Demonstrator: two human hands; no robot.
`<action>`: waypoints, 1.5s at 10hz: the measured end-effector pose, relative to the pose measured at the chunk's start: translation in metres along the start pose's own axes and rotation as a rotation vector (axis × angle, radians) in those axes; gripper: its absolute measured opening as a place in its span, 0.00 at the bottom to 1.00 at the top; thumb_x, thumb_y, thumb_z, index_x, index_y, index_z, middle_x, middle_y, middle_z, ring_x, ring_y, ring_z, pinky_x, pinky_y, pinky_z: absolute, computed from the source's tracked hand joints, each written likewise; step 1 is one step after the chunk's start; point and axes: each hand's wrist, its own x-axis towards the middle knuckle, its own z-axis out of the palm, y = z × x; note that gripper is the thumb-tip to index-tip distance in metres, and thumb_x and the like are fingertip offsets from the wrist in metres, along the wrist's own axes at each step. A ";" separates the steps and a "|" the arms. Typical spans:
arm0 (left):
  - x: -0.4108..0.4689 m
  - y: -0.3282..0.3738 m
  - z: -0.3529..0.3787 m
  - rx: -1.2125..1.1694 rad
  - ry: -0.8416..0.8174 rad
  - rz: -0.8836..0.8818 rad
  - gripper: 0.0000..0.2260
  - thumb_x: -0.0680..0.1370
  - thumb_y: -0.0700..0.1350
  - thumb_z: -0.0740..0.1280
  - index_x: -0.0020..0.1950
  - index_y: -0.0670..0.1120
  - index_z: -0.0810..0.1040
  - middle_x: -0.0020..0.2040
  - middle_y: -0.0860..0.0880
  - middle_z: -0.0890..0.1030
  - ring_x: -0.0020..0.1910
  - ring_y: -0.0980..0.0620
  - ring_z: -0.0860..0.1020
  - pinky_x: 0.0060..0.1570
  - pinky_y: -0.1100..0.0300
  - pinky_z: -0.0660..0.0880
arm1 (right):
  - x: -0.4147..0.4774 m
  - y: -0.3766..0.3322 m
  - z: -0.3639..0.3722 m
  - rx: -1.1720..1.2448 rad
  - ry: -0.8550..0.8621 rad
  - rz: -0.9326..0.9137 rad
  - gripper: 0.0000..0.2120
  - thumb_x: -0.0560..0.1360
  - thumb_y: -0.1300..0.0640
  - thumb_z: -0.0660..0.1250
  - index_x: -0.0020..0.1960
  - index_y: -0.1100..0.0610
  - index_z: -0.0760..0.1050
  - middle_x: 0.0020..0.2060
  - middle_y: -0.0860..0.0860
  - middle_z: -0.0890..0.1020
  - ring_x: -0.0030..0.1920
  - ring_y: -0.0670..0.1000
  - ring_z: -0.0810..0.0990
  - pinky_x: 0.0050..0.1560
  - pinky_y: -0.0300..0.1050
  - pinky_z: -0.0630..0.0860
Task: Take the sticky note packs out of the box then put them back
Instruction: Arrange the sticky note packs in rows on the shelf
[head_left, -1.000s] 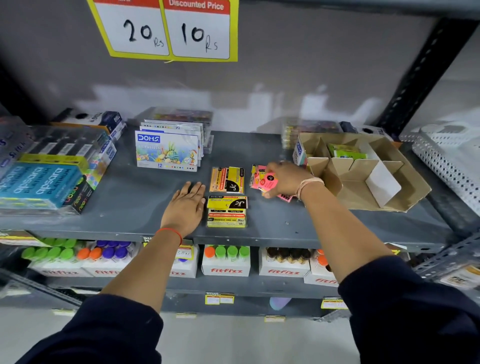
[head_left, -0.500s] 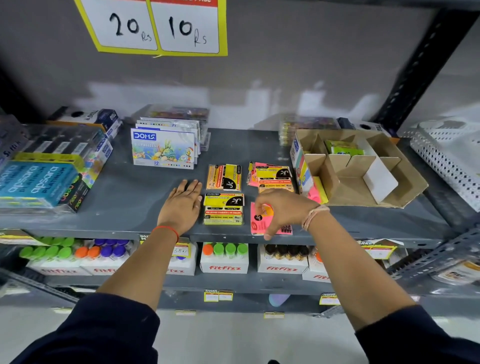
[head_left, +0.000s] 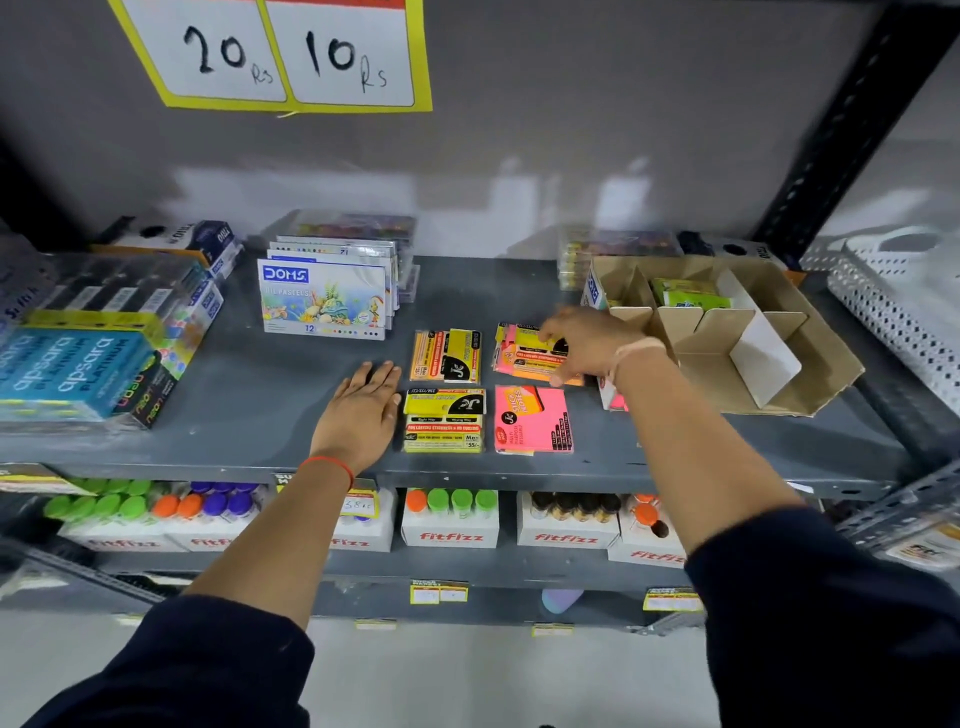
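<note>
Sticky note packs lie on the grey shelf (head_left: 270, 415): an orange-yellow pack (head_left: 447, 356), a yellow pack (head_left: 444, 421) in front of it, and a pink pack (head_left: 532, 418) to the right. My left hand (head_left: 361, 410) rests flat and empty beside the yellow pack. My right hand (head_left: 582, 345) spans a small stack of pink and yellow packs (head_left: 514, 358), fingers at its far edge and thumb at its near edge. The open cardboard box (head_left: 810, 353) with dividers stands to the right and holds a green pack (head_left: 685, 296). Another pink pack (head_left: 615, 400) leans by the box's left wall, mostly hidden by my wrist.
Oil pastel boxes (head_left: 324, 301) stand behind my left hand. Pencil packs (head_left: 83, 364) fill the shelf's left end. A white perforated basket (head_left: 893, 312) sits at the far right. Bottle boxes (head_left: 449, 519) line the lower shelf. A price sign (head_left: 291, 52) hangs above.
My right hand set the pink pack down at the shelf's front, let go, and moved back onto the rear stack. My left hand stayed flat in place.
</note>
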 end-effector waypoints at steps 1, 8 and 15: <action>0.000 0.000 -0.001 0.004 -0.004 -0.003 0.21 0.81 0.44 0.49 0.74 0.46 0.53 0.77 0.49 0.56 0.77 0.49 0.50 0.76 0.53 0.49 | 0.015 -0.003 -0.003 -0.079 -0.118 0.018 0.30 0.67 0.53 0.75 0.66 0.55 0.67 0.61 0.56 0.77 0.56 0.57 0.77 0.51 0.46 0.73; -0.001 0.002 -0.004 -0.004 0.007 0.011 0.20 0.81 0.44 0.49 0.74 0.45 0.55 0.77 0.49 0.57 0.76 0.49 0.52 0.75 0.54 0.51 | 0.048 -0.049 -0.009 0.841 -0.003 -0.145 0.19 0.70 0.54 0.72 0.60 0.50 0.74 0.50 0.48 0.78 0.50 0.49 0.77 0.48 0.39 0.74; -0.001 0.001 -0.003 -0.024 -0.003 0.003 0.20 0.81 0.44 0.49 0.74 0.47 0.54 0.77 0.51 0.56 0.77 0.51 0.50 0.76 0.56 0.48 | 0.038 -0.005 0.003 0.105 -0.186 0.050 0.38 0.67 0.57 0.75 0.72 0.53 0.61 0.68 0.54 0.72 0.65 0.57 0.73 0.61 0.48 0.72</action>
